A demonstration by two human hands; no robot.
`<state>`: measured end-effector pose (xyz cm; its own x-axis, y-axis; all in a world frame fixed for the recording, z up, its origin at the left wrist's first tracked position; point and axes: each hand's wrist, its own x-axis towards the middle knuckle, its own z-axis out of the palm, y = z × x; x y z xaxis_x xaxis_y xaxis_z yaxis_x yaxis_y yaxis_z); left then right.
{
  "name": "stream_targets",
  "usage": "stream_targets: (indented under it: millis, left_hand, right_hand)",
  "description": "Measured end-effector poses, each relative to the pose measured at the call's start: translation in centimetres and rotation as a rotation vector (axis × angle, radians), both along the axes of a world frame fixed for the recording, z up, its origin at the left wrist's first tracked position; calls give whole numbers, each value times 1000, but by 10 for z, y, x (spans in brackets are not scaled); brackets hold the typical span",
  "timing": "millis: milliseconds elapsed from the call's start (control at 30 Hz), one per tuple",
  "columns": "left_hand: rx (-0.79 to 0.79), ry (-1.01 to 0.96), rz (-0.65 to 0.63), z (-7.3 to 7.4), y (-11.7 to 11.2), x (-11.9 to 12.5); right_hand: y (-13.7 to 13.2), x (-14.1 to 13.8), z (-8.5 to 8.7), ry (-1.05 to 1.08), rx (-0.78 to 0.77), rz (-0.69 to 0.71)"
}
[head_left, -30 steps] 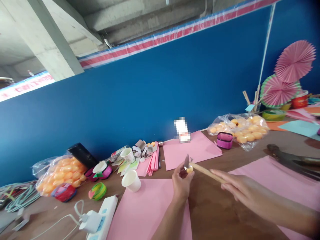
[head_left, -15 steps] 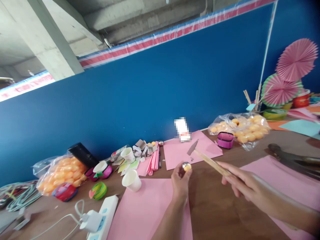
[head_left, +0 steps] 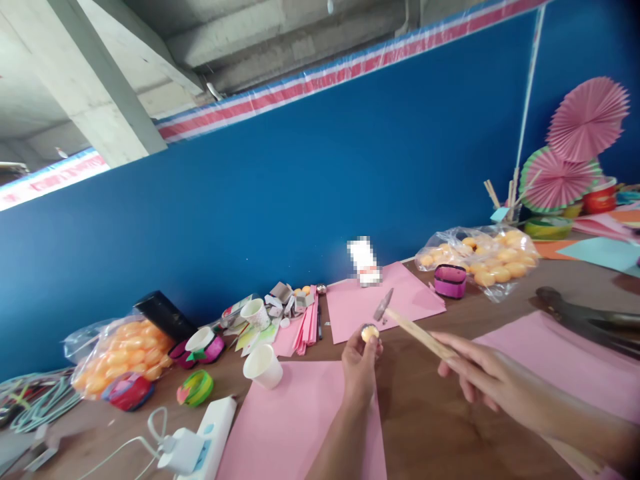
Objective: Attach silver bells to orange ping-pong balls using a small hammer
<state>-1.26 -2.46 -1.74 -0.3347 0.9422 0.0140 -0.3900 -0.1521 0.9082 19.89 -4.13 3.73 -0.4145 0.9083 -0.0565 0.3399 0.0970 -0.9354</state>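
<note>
My left hand point(head_left: 359, 367) pinches a small ball point(head_left: 370, 333) between thumb and fingers above the table. Its near face looks pale orange, with a dark silvery rim; what the covering is, I cannot make out. In my right hand point(head_left: 480, 373) is a hammer point(head_left: 417, 335), gripped by its wooden handle. The metal hammer head point(head_left: 383, 305) points up and lies just right of the ball, apart from it in the picture. Under my left forearm lies a pink sheet of paper point(head_left: 295, 420), with a white paper cup point(head_left: 263, 367) near its far left corner.
More pink paper point(head_left: 415, 293) lies behind my hands. Bags of orange balls stand at left point(head_left: 123, 353) and right point(head_left: 505, 257). A power strip point(head_left: 220, 420) with a plugged charger is at front left. Dark-handled tools point(head_left: 580, 313) lie at right; a blue partition point(head_left: 300, 200) stands behind.
The ball has turned in my left hand, showing more orange and less silver. The hammer head has tilted and shifted slightly left and down. Both hands keep their grips.
</note>
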Motion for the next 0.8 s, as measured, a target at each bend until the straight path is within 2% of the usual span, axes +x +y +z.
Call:
stream_targets:
  millis: [100, 233, 400, 600, 800]
  left_hand:
    - [9, -63, -15, 1, 0, 0]
    - [10, -86, -3, 5, -2, 0]
    - [-26, -77, -1, 8, -3, 1]
    - [-23, -41, -18, 11, -7, 2]
    - [35, -67, -20, 15, -8, 3]
  right_hand:
    - [-3, -2, 4, 63, -19, -27]
    - [-4, -4, 2, 61, -56, 31]
    - [-1, -7, -4, 123, 6, -60]
    - [-4, -9, -7, 80, -100, 78]
    - [-4, -11, -8, 113, -96, 45]
